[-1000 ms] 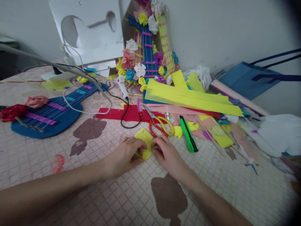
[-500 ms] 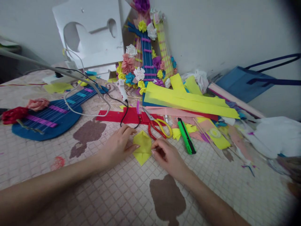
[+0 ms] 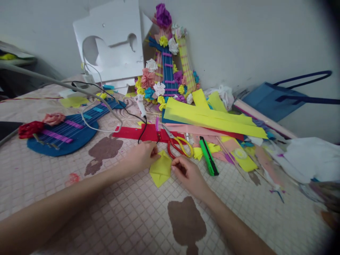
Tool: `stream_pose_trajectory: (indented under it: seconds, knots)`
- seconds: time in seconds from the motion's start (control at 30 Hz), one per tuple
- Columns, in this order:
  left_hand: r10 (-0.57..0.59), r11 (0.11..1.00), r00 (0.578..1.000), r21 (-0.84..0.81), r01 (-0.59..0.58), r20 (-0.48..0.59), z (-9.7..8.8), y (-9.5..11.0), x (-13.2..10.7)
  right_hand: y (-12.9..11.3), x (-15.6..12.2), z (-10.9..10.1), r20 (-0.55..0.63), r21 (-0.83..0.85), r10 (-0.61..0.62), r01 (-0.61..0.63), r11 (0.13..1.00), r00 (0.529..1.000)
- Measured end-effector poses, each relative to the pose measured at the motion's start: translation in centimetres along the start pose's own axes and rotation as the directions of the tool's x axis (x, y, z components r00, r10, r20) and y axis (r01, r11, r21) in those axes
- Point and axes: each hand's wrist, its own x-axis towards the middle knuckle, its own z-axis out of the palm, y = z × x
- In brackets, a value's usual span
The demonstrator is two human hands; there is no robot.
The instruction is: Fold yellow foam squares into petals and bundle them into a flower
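A small folded piece of yellow crepe paper (image 3: 160, 169) lies on the checked tablecloth, its lower point toward me. My left hand (image 3: 142, 154) is at its upper left edge, fingers bent and closed on the paper; the thumb is mostly hidden. On the opposite side, my right hand (image 3: 190, 174) pinches the right edge between thumb and forefinger. Just beyond the paper lie scissors (image 3: 177, 142) with one red and one yellow handle. A green box cutter (image 3: 208, 156) rests to the right of them.
Red paper strips (image 3: 132, 133) and a white glue gun (image 3: 140, 105) with a black cord lie behind. Yellow paper strips (image 3: 212, 118) are stacked at the back right. A blue paper guitar (image 3: 62, 141) is at left; flower-covered guitars (image 3: 167, 71) and a white foam board (image 3: 114, 63) stand behind.
My left fingers have drawn in and curled at the paper's upper left, with the thumb now tucked out of sight. My right hand stays at the right edge. The view has shifted slightly.
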Motion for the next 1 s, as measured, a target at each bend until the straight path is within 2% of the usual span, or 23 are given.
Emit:
stream_pose_trajectory:
  seconds: [0.1,0.17,0.27,0.37,0.47,0.57,0.6,0.7,0.77,0.83,1.0]
  knots:
    - [0.03,0.994,1.0,-0.109,-0.029,0.008,0.2,-0.4,0.0,0.4,-0.1,0.0,-0.032,0.035,0.021,-0.019,0.999,0.999]
    - [0.064,0.968,0.998,-0.245,-0.056,0.022,-0.1,-0.5,-0.1,0.7,-0.1,0.0,-0.086,0.076,0.038,-0.032,0.997,0.996]
    - [0.099,0.839,0.99,-0.543,-0.029,0.1,-0.7,-0.3,-0.2,0.9,0.0,0.0,-0.172,0.149,0.081,-0.055,0.987,0.982]
    - [0.161,0.689,0.97,-0.724,0.022,0.182,-0.9,0.2,-0.5,0.5,0.2,0.2,-0.123,0.282,0.103,-0.065,0.957,0.987]
    - [0.199,0.624,0.96,-0.781,0.031,0.198,-0.5,0.6,-0.8,-0.1,0.2,0.6,-0.061,0.398,0.095,-0.064,0.915,0.994]
    - [0.197,0.554,0.95,-0.827,0.094,0.24,-0.1,0.4,-1.2,-0.4,0.2,0.6,-0.111,0.464,0.152,-0.084,0.882,0.982]
    - [0.209,0.531,0.934,-0.836,0.14,0.29,0.0,0.3,-1.3,-0.4,0.2,0.6,-0.135,0.488,0.182,-0.095,0.868,0.974]
    - [0.288,0.48,0.841,-0.829,0.287,0.458,0.2,-0.3,-1.7,-0.1,0.1,0.1,-0.178,0.544,0.275,-0.138,0.828,0.945]
    - [0.296,0.471,0.812,-0.817,0.334,0.503,0.2,-0.5,-1.9,0.2,-0.1,-0.2,-0.175,0.571,0.304,-0.155,0.806,0.937]
    - [0.262,0.476,0.824,-0.81,0.343,0.503,0.1,-0.7,-1.9,0.5,-0.3,-0.5,-0.139,0.561,0.285,-0.162,0.812,0.948]
    - [0.192,0.508,0.861,-0.798,0.324,0.471,-0.6,-1.2,-1.3,1.2,-1.2,-1.1,-0.029,0.422,0.172,-0.144,0.895,0.985]
